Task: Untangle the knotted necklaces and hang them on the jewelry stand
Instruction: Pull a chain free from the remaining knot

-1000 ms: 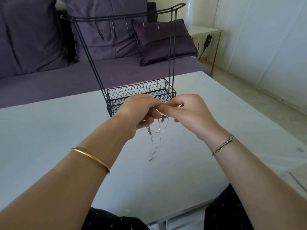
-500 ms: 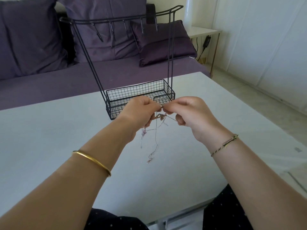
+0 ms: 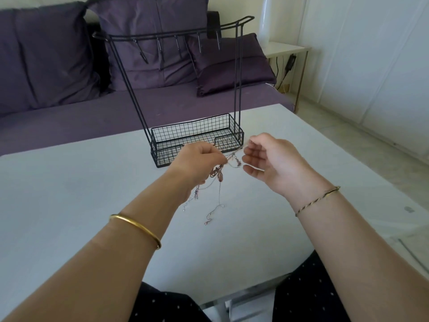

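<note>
head: jewelry stand (image 3: 192, 131) on white table (image 3: 69, 205), sofa (image 3: 69, 117) behind.

Both forearms are bare, without sleeves. Behind the left hand (image 3: 197, 163), the wrist carries one plain, smooth gold bangle (image 3: 139, 226). Behind the right hand (image 3: 276, 166), the wrist carries one thin braided cord bracelet (image 3: 318, 200), gold and dark. Lap garment (image 3: 308, 296): black with small white dots.

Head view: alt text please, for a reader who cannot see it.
A left hand pinches tangled thin necklaces over a white table, loose ends dangling. The right hand is beside the knot, fingers loosely curled, grip on any strand unclear. A black wire jewelry stand stands behind.
</note>
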`<state>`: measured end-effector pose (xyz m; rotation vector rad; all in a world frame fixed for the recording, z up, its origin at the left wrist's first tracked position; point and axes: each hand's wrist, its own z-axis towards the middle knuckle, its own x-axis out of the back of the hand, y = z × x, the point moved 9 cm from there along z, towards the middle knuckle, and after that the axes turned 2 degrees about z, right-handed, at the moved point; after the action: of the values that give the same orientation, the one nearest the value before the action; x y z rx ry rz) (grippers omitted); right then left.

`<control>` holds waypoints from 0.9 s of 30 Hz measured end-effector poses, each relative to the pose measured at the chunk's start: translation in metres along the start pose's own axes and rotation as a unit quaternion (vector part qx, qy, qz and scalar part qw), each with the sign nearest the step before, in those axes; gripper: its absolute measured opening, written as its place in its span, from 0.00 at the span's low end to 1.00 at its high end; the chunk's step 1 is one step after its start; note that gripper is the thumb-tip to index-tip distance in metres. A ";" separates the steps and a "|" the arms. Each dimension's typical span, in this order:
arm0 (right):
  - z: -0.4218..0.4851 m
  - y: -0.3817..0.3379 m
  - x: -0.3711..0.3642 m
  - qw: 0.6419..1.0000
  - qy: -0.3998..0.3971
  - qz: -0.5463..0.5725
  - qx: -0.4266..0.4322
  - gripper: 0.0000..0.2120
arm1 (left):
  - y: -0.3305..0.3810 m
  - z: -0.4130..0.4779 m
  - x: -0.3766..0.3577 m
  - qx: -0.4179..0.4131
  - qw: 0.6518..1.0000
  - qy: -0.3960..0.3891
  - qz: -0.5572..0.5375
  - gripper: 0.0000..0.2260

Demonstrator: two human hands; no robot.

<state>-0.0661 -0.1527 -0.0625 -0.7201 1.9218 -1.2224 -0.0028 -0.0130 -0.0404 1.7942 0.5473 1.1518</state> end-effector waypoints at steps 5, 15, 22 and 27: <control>-0.001 0.011 -0.011 0.984 -0.066 0.143 -0.078 0.11 | 0.000 0.002 0.000 -0.014 1.000 0.017 0.017 0.06; 0.006 0.007 -0.004 0.985 -0.044 0.158 -0.045 0.12 | 0.001 0.008 -0.003 -0.014 0.999 0.038 0.025 0.07; 0.007 0.002 0.008 0.998 -0.038 0.019 -0.042 0.10 | -0.002 0.009 0.008 -0.016 0.998 0.065 0.010 0.07; 0.010 0.013 0.005 0.998 -0.033 -0.001 -0.054 0.11 | 0.007 0.007 0.003 -0.044 0.997 0.055 -0.019 0.09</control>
<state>-0.0617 -0.1564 -0.0787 -0.8091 1.9443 -1.0888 0.0039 -0.0169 -0.0338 1.6456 0.5839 1.2353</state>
